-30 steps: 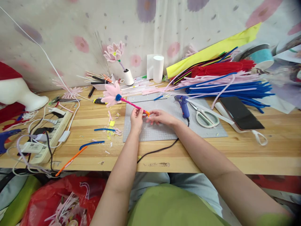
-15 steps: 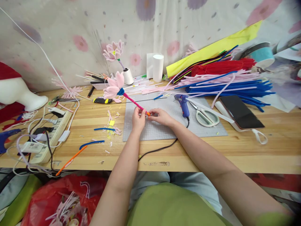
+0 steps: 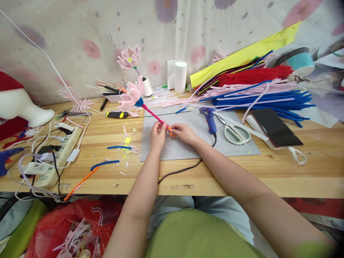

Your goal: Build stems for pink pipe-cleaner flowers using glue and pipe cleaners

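My left hand (image 3: 158, 135) is closed around the lower stem of a pipe-cleaner flower (image 3: 133, 96). The flower has pale pink petals, a blue collar and a magenta-wrapped stem, and it tilts up to the left. At the stem's lower end my right hand (image 3: 184, 133) pinches a short orange pipe cleaner (image 3: 172, 133), which seems to curl there. Both hands are over the grey cutting mat (image 3: 188, 152). To their right on the mat are a blue glue gun (image 3: 209, 119) and green-handled scissors (image 3: 236, 133).
Bundles of coloured pipe cleaners (image 3: 258, 96) lie at the back right, above a phone (image 3: 276, 127). A power strip (image 3: 60, 154) with tangled cables is on the left. Behind stands another pink flower (image 3: 129, 57). A red bag (image 3: 53, 222) of scraps hangs below the table edge.
The flower head has dipped slightly and turned a little. The orange pipe cleaner now shows as a loop below the stem end. My hands have barely shifted.
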`<state>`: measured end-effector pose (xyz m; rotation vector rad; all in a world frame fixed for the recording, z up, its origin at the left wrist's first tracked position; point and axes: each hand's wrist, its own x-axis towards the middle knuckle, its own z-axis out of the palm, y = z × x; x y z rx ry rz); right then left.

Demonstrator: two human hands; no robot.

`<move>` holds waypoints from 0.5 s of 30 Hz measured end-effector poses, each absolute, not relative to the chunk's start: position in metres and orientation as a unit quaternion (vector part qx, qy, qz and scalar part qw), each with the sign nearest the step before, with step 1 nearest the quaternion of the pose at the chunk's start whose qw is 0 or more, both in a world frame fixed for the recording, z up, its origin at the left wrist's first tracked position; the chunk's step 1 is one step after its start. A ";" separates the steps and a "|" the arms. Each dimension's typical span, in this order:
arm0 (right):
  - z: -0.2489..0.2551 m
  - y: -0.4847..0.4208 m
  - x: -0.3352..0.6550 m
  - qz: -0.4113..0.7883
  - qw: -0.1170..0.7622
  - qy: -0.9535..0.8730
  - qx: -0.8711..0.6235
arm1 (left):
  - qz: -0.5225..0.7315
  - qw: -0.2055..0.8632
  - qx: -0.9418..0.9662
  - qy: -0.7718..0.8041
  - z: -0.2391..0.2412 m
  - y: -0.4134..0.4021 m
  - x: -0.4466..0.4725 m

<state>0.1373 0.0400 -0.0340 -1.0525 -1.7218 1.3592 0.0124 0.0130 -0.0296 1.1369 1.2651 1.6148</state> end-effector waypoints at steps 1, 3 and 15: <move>-0.034 0.040 0.137 0.537 0.347 -0.658 -0.398 | 0.638 0.395 0.440 0.494 -0.029 0.013 0.013; -0.034 0.039 0.136 0.571 0.333 -0.646 -0.381 | 0.644 0.408 0.425 0.488 -0.029 0.013 0.013; -0.019 0.048 0.157 0.275 0.274 -0.800 -0.458 | 0.675 0.406 0.390 0.477 -0.035 0.020 0.008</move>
